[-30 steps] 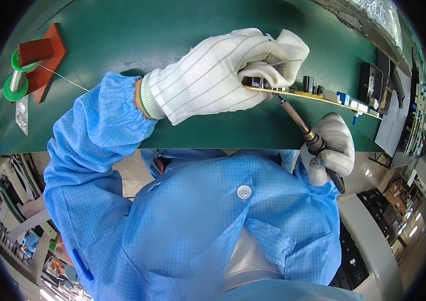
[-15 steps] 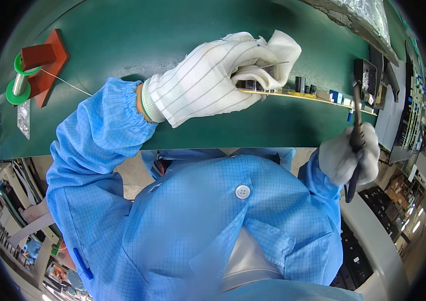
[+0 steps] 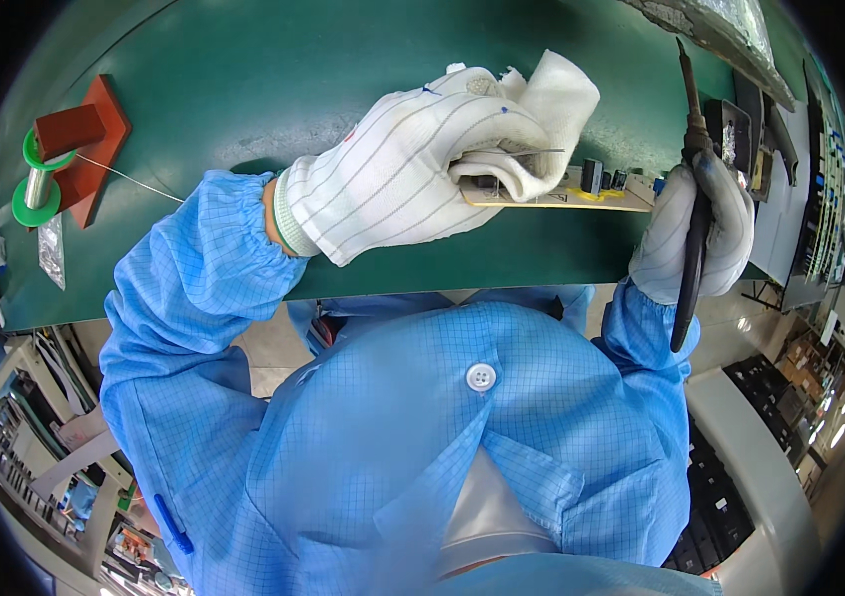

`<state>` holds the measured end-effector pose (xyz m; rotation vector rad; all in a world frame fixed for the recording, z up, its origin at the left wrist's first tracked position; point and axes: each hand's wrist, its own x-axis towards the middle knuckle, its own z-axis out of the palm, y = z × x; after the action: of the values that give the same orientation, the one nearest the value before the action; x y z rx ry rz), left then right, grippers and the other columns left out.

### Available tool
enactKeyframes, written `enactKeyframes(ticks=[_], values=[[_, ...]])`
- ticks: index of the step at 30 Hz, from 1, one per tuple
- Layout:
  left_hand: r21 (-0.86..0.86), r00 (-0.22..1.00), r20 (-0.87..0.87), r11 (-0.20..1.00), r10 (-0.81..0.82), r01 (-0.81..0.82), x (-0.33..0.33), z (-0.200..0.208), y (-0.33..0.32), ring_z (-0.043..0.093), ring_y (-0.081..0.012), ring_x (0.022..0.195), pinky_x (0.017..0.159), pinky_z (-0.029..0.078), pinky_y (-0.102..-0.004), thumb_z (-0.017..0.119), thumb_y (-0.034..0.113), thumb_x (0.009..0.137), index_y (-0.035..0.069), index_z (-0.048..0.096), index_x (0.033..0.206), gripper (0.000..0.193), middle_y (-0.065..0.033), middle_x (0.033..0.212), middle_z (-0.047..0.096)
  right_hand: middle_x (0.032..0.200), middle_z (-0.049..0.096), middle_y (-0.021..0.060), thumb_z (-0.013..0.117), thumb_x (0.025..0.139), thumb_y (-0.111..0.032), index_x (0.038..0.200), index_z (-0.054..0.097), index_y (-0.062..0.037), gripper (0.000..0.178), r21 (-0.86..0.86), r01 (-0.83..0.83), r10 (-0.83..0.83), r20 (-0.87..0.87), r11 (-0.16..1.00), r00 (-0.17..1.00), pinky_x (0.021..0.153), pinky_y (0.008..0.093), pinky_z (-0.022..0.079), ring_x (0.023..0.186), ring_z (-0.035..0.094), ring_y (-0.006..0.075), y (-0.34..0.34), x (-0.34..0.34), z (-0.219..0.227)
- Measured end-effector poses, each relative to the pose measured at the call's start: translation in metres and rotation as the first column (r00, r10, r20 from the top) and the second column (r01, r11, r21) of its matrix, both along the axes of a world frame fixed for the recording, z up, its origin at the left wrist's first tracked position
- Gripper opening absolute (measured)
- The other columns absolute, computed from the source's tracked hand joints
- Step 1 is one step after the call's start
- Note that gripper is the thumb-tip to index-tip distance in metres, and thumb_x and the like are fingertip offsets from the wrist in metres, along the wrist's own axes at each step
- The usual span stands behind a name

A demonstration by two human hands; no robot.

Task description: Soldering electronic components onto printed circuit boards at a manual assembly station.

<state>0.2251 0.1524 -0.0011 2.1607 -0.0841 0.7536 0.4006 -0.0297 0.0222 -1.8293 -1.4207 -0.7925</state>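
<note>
In a white striped glove, my left hand [image 3: 392, 164] is closed around the near end of a circuit board [image 3: 581, 202] tilted nearly edge-on over the bench. Dark capacitors and yellow glue show on the board's upper face. A thin strand of solder wire [image 3: 541, 152] pokes out between my left fingers. My right hand [image 3: 725, 223], also gloved, grips a soldering iron [image 3: 691, 258] by its black handle. The iron stands nearly upright in the picture, its tip toward the far side and apart from the board. My right hand covers the board's right end.
A solder spool [image 3: 37, 189] with green flanges sits on a red stand [image 3: 104, 149] at the left, its wire running under my left sleeve. A dark box [image 3: 730, 134] lies beyond my right hand. A plastic-covered slab [image 3: 710, 35] overhangs the far right of the green bench [image 3: 273, 70].
My right hand has risen and moved away from me with the soldering iron, and it now overlaps the board's right end. My left hand keeps its hold, with the board slightly re-angled.
</note>
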Motion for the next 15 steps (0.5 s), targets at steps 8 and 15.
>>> enactKeyframes(ticks=[8, 15], values=[[0.001, 1.0, -0.01, 1.0, -0.009, 0.009, -0.0009, 0.0005, 0.0004, 0.054, -0.0283, 0.071, 0.062, 0.048, -0.0359, 0.068, 0.007, 0.073, 0.012, 0.064, 0.09, 0.018, -0.0091, 0.082, 0.058, 0.09, 0.071, 0.011, 0.073, 0.074, 0.0, 0.098, 0.065, -0.0041, 0.025, 0.019, -0.017, 0.018, -0.048, 1.0, 0.999, 0.066, 0.0323, 0.055, 0.073, 0.066, 0.0245, -0.0005, -0.0019, -0.0013], [-0.04, 0.999, -0.042, 0.999, -0.006, 0.004, -0.0007, 0.0027, -0.0003, 0.055, -0.0287, 0.068, 0.059, 0.047, -0.036, 0.069, 0.007, 0.072, 0.011, 0.066, 0.092, 0.02, -0.0101, 0.083, 0.058, 0.09, 0.07, 0.0111, 0.073, 0.074, 0.0, 0.099, 0.065, -0.0043, 0.027, 0.004, -0.022, 0.022, -0.062, 1.0, 0.998, 0.067, 0.0325, 0.055, 0.074, 0.066, 0.0249, -0.0012, -0.0015, -0.001]])
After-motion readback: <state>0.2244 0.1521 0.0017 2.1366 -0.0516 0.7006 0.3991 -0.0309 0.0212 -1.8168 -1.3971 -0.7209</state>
